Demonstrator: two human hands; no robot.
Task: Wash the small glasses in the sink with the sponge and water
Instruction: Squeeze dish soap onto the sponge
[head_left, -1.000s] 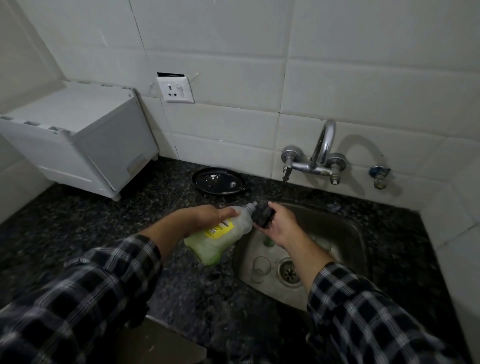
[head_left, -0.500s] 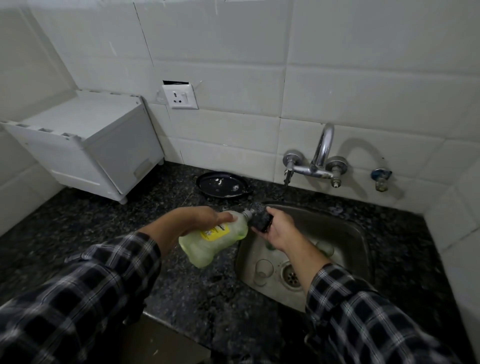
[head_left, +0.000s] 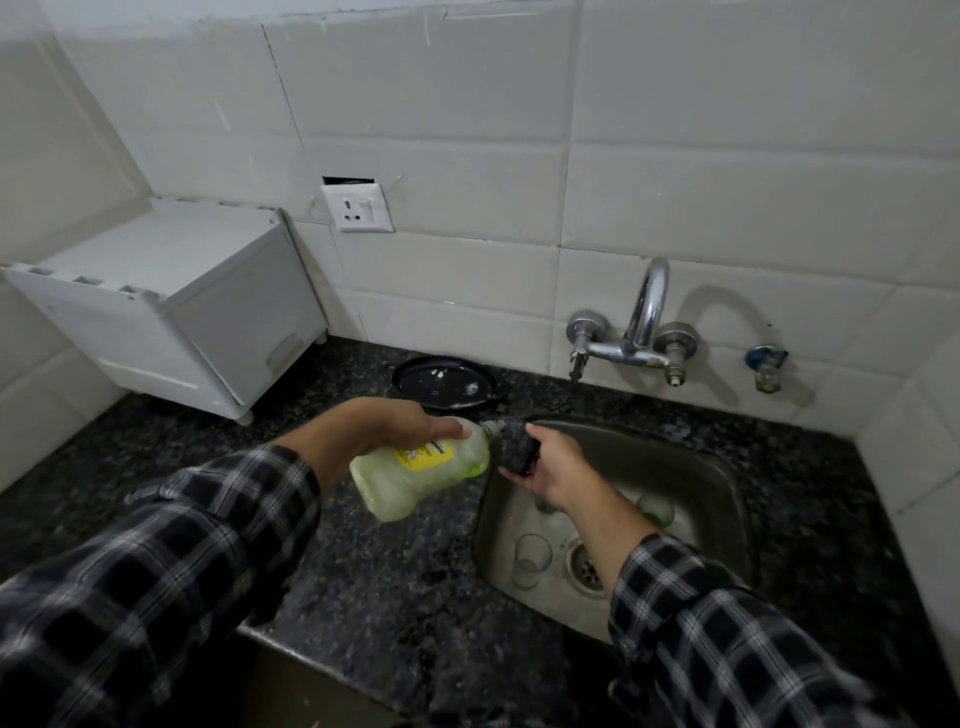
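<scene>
Hardly anything has moved in the last second: both hands keep their pose, and only the view has tipped up to show more wall tile. At the left rim of the steel sink (head_left: 727, 467), the left hand (head_left: 374, 431) grips a tilted green soap bottle (head_left: 415, 478), its nozzle touching the dark sponge (head_left: 514, 447), which the right hand (head_left: 550, 467) clasps. Below, one small glass (head_left: 530, 561) stands by the drain. A second glass (head_left: 655, 509) is blurred beyond the right forearm, and something greenish under the wrist is mostly hidden.

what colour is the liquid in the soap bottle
Pale yellow-green, with a yellow label on the soap bottle; seen in the head view.
</scene>
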